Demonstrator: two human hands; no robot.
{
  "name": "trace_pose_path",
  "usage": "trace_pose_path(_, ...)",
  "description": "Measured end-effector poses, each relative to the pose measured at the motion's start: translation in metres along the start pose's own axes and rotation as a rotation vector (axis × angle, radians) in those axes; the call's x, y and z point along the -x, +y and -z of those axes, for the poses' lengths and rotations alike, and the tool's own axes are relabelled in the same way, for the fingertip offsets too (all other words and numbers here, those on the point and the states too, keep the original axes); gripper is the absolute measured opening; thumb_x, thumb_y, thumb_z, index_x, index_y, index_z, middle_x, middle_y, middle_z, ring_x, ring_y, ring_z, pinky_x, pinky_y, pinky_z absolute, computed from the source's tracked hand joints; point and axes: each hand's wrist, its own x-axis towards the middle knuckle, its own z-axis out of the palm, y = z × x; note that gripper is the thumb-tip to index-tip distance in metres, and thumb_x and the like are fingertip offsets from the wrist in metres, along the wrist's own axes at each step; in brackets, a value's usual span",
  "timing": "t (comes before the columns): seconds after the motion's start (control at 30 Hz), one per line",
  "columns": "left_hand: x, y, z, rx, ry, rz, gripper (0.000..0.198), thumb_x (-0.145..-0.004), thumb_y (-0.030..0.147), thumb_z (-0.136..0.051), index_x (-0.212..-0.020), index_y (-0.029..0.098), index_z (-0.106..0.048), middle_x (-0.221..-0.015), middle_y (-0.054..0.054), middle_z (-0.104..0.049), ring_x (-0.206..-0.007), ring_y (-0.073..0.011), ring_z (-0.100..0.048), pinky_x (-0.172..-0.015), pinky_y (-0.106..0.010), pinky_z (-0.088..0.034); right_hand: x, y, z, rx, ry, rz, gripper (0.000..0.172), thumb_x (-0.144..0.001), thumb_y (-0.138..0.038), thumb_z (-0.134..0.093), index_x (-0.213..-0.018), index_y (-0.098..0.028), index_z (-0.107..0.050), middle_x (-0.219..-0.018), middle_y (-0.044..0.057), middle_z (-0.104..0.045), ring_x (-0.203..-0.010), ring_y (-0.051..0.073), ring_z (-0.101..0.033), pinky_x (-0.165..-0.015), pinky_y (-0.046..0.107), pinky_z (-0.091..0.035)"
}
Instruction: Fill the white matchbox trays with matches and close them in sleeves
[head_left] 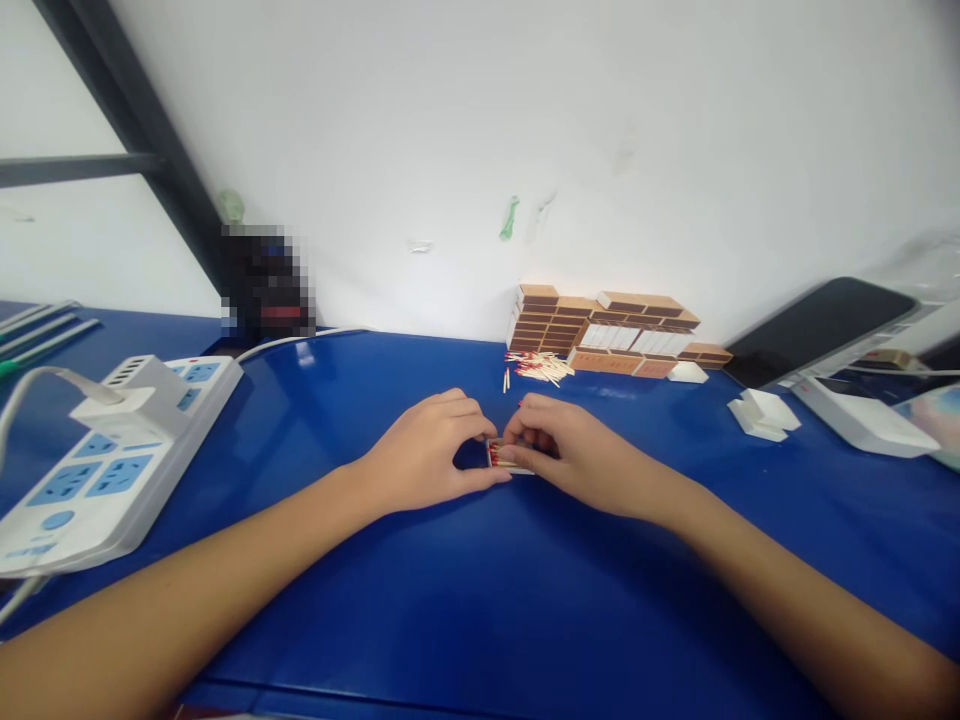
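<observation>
Between the fingers [534, 459]; matchbox tray [522, 471]

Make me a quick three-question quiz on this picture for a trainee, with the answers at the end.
1. Multiple choice: which thing are the left hand and right hand both at?
a) a green pen
b) a matchbox tray with matches in it
c) a pair of scissors

2. True or false: the loose matches lie on the blue table, farther from the person than the hands.

3. Short answer: on which side of the person is the white power strip?

Key: 1. b; 2. true; 3. left.
</observation>
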Motion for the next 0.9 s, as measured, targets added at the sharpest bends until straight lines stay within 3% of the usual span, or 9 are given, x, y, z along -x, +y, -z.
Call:
trace_pose_path(0.2,0.000,-0.001,0.001,0.000,-0.010,-0.001,0.033,-0.092,0.049,-0.074,-0.100,0.017,-0.072,-0.094,-0.003,-0.072,-0.090,-0.0199,-0.061,-0.084,-0.036,-0.050,0.001,0.004,0.001,0.055,0.005,0.039,0.020,-0.104,-0.035,-0.057,-0.092,-0.022,-0.064,-0.090,0.002,-0.060,-0.077,0.016,-0.055,-0.069,0.030,-0.042)
trace_pose_path(0.3,0.001,-0.001,0.001,-0.004,-0.005,0.004,0.033,-0.092,0.050,-0.074,-0.102,0.018,-0.073,-0.095,-0.004,-0.072,-0.091,-0.0206,-0.061,-0.084,-0.036,-0.051,0.001,0.015,0.007,0.085,0.113,0.057,0.019,-0.105,-0.035,-0.055,-0.094,-0.022,-0.063,-0.092,0.003,-0.061,-0.078,0.017,-0.055,-0.069,0.030,-0.043)
trace_pose_path(0.43,0.001,0.000,0.001,0.010,0.029,-0.007,0.033,-0.090,0.048,-0.076,-0.104,0.018,-0.074,-0.097,-0.005,-0.073,-0.091,-0.0207,-0.063,-0.085,-0.037,-0.052,-0.003,0.036,0.015,0.196,0.285,-0.024,0.020,-0.102,-0.036,-0.059,-0.089,-0.021,-0.062,-0.088,0.004,-0.061,-0.074,0.018,-0.055,-0.068,0.032,-0.041)
trace_pose_path(0.9,-0.001,0.001,0.008,0.056,0.063,0.154,0.030,-0.085,0.049,-0.080,-0.095,0.021,-0.074,-0.090,-0.001,-0.070,-0.087,-0.0188,-0.061,-0.081,-0.035,-0.049,0.001,0.046,0.026,0.290,0.352,-0.070,0.021,-0.100,-0.034,-0.058,-0.083,-0.021,-0.060,-0.079,0.004,-0.062,-0.070,0.019,-0.054,-0.065,0.032,-0.036)
